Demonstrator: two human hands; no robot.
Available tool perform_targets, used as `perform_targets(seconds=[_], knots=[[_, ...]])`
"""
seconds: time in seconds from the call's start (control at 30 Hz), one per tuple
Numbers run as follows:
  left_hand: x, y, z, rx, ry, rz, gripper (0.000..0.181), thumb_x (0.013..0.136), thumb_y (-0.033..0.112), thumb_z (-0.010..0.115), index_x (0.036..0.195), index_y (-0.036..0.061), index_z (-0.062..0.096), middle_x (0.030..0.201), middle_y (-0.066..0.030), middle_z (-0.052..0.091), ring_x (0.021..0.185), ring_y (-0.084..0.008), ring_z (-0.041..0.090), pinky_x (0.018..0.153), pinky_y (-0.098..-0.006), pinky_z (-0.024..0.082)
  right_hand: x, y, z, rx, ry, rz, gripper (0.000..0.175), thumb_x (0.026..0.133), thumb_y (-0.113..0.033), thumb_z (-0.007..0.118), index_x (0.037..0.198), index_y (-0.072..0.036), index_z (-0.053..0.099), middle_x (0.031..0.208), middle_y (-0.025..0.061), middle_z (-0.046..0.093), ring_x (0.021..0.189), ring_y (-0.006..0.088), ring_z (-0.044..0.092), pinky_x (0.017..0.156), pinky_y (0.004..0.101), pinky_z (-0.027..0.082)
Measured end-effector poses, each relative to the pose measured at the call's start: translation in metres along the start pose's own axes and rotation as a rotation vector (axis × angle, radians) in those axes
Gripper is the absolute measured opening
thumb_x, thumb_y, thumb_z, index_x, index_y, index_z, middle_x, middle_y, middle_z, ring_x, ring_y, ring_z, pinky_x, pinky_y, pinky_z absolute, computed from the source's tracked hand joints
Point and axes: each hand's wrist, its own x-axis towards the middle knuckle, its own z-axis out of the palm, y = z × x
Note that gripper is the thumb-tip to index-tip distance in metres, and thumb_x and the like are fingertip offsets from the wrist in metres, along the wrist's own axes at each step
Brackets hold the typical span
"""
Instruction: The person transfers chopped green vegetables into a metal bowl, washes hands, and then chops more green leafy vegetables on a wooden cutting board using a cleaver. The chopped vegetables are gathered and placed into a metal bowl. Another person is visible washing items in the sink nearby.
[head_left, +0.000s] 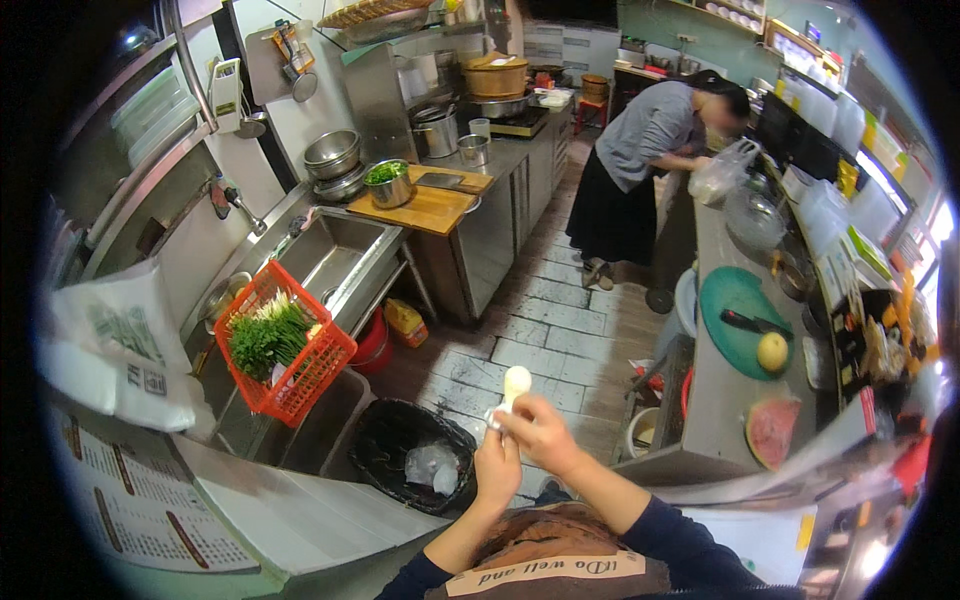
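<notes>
My right hand (541, 436) is closed around a pale, rounded-ended object (517, 381), held upright in front of my apron. Its exact kind is not clear. My left hand (499, 471) meets the right at the object's lower end, with the fingertips pressed together over a small white piece (493, 418). The fingers hide most of the lower part. Below and to the left of my hands stands a black-lined trash bin (369, 457) holding crumpled clear plastic (432, 466).
A red plastic basket (330, 362) of green herbs (262, 341) rests over the sink (337, 251). On the right counter, a green cutting board (724, 300) bears a knife (742, 321) and a round yellowish item (772, 352); a watermelon wedge (771, 431) lies nearby. A person (649, 142) bends over that counter.
</notes>
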Motion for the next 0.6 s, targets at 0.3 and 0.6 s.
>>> perform_targets(seconds=[0.3,0.6], knots=[[0.045,-0.012,-0.016,0.281,0.106,-0.205,0.012,0.093,0.015,0.05,0.089,0.0032,0.053,0.065,-0.0184,0.055,0.061,-0.0398,0.055,0.057,-0.046,0.04,0.082,0.077,0.039,0.207,-0.154,0.03,0.034,0.07,0.009,0.063,0.096,-0.011,0.073,0.094,0.0065,0.054,0.077,0.0217,0.056,0.068,0.0277,0.048],[0.04,-0.057,-0.095,0.279,0.441,-0.244,0.012,0.092,0.013,0.052,0.089,0.0017,0.055,0.067,-0.0129,0.057,0.06,-0.0271,0.056,0.059,-0.0361,0.041,0.132,0.107,0.168,0.77,-0.947,0.542,0.024,0.084,0.001,0.057,0.102,-0.005,0.071,0.094,0.0044,0.057,0.075,0.011,0.056,0.065,0.0235,0.048]])
